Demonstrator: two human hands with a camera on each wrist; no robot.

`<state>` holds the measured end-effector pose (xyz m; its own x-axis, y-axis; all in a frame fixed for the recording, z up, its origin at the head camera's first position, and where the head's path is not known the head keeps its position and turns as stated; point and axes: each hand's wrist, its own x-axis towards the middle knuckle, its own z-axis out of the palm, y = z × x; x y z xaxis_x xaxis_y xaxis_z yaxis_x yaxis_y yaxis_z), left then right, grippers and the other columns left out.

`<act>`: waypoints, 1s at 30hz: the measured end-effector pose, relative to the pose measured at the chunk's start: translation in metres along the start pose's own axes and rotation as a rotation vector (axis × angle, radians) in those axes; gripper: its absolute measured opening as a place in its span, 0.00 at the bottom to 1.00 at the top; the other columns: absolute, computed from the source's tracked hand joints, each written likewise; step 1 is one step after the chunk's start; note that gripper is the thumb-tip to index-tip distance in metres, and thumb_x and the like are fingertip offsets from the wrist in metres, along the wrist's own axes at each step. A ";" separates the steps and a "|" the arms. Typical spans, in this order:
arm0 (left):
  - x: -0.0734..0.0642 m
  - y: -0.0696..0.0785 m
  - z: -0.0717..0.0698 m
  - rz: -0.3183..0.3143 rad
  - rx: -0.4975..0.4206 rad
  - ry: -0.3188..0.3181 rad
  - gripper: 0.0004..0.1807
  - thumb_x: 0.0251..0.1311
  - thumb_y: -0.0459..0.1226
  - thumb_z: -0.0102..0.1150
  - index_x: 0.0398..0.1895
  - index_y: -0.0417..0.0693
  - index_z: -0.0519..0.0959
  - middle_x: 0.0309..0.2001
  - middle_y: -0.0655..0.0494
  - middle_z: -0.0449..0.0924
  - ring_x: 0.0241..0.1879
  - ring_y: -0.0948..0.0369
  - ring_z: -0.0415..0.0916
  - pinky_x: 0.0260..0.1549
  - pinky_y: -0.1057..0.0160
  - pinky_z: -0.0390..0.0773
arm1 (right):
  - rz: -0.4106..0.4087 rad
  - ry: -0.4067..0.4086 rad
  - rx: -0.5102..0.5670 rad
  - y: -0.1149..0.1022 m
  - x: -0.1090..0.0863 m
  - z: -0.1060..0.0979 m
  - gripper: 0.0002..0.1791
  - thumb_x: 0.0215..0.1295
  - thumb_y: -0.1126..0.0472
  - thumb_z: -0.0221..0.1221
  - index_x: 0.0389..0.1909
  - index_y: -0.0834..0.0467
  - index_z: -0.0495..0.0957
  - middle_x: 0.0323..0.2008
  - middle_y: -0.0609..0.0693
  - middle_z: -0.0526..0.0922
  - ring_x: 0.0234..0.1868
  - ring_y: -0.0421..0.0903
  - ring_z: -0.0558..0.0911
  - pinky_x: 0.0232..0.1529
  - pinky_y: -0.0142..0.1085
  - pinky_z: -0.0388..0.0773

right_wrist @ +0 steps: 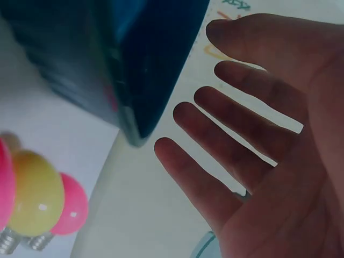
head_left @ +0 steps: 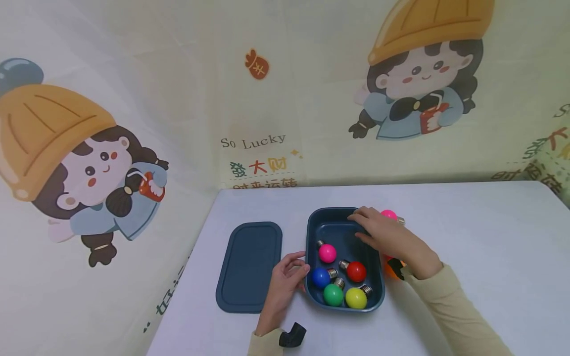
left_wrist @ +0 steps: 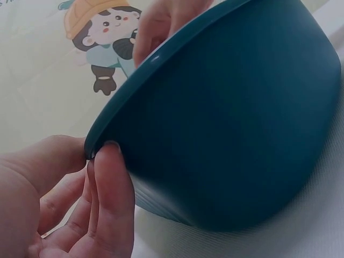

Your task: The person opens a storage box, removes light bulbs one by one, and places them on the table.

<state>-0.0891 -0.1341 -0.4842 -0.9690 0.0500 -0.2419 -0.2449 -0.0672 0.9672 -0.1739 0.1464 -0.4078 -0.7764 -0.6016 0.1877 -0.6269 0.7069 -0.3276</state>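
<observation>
A dark blue plastic box stands on the table with several toy light bulbs in its near half: a pink bulb, a blue bulb, a green bulb, a red bulb and a yellow bulb. My left hand pinches the box's left rim between thumb and finger, plainest in the left wrist view. Over the far right corner of the box is my right hand. Its fingers are spread and hold nothing in the right wrist view.
A flat dark blue lid lies left of the box. Right of it, partly under my right arm, are a pink bulb and an orange bulb; a yellow bulb shows there too. A patterned cloth hangs behind the table.
</observation>
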 end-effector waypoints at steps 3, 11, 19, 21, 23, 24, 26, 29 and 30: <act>-0.001 0.001 0.000 0.003 0.002 0.000 0.25 0.61 0.39 0.68 0.60 0.44 0.76 0.41 0.53 0.77 0.32 0.62 0.78 0.24 0.68 0.78 | -0.010 -0.011 0.026 -0.005 0.004 0.000 0.25 0.60 0.63 0.69 0.57 0.65 0.76 0.52 0.60 0.79 0.53 0.55 0.79 0.48 0.46 0.83; 0.000 0.001 -0.001 0.006 0.002 0.003 0.24 0.61 0.39 0.67 0.60 0.43 0.76 0.41 0.52 0.77 0.32 0.62 0.78 0.24 0.68 0.78 | -0.059 -0.039 0.046 -0.017 0.013 0.004 0.22 0.61 0.62 0.68 0.55 0.64 0.78 0.51 0.57 0.80 0.53 0.53 0.80 0.48 0.43 0.83; -0.001 0.000 0.000 0.017 0.003 -0.002 0.24 0.62 0.39 0.67 0.60 0.44 0.76 0.41 0.52 0.78 0.33 0.61 0.78 0.24 0.68 0.78 | -0.083 -0.075 0.054 -0.029 0.018 0.010 0.20 0.61 0.66 0.67 0.55 0.60 0.79 0.53 0.55 0.81 0.56 0.54 0.79 0.51 0.44 0.82; 0.000 -0.001 0.000 0.026 0.004 -0.007 0.24 0.62 0.39 0.67 0.60 0.43 0.76 0.41 0.52 0.77 0.32 0.62 0.78 0.24 0.68 0.78 | -0.095 -0.078 0.051 -0.031 0.019 0.012 0.19 0.61 0.66 0.67 0.54 0.60 0.80 0.53 0.55 0.81 0.56 0.53 0.79 0.52 0.44 0.82; 0.001 -0.002 -0.001 0.033 0.004 -0.014 0.25 0.62 0.39 0.67 0.60 0.43 0.76 0.41 0.51 0.77 0.31 0.62 0.78 0.24 0.68 0.78 | -0.105 -0.083 0.054 -0.033 0.021 0.013 0.19 0.60 0.67 0.67 0.53 0.60 0.81 0.52 0.54 0.81 0.56 0.52 0.79 0.52 0.44 0.82; 0.001 -0.002 -0.001 0.037 0.004 -0.018 0.25 0.62 0.39 0.67 0.60 0.43 0.76 0.41 0.51 0.77 0.31 0.63 0.78 0.24 0.68 0.78 | -0.115 -0.085 0.049 -0.034 0.022 0.014 0.19 0.60 0.67 0.68 0.53 0.60 0.81 0.52 0.54 0.81 0.55 0.52 0.79 0.52 0.43 0.82; 0.002 -0.003 -0.002 0.043 0.007 -0.025 0.24 0.62 0.39 0.67 0.60 0.42 0.75 0.41 0.51 0.77 0.30 0.63 0.78 0.24 0.69 0.78 | -0.123 -0.094 0.053 -0.036 0.023 0.015 0.18 0.59 0.67 0.68 0.52 0.60 0.81 0.52 0.54 0.81 0.55 0.52 0.79 0.52 0.44 0.81; 0.002 -0.003 -0.002 0.045 0.000 -0.026 0.25 0.62 0.39 0.67 0.60 0.42 0.75 0.41 0.52 0.77 0.30 0.64 0.78 0.24 0.69 0.78 | -0.130 -0.122 0.058 -0.040 0.027 0.018 0.19 0.60 0.65 0.68 0.52 0.59 0.81 0.53 0.55 0.81 0.56 0.53 0.78 0.52 0.45 0.82; 0.002 -0.003 -0.002 0.045 -0.002 -0.025 0.24 0.62 0.39 0.67 0.60 0.42 0.75 0.41 0.52 0.77 0.30 0.64 0.78 0.24 0.69 0.78 | -0.136 -0.131 0.060 -0.042 0.028 0.018 0.19 0.60 0.64 0.68 0.52 0.60 0.81 0.53 0.55 0.81 0.56 0.53 0.78 0.52 0.44 0.82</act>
<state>-0.0903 -0.1358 -0.4879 -0.9780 0.0717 -0.1960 -0.2010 -0.0714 0.9770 -0.1678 0.0931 -0.4059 -0.6676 -0.7359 0.1126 -0.7171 0.5950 -0.3629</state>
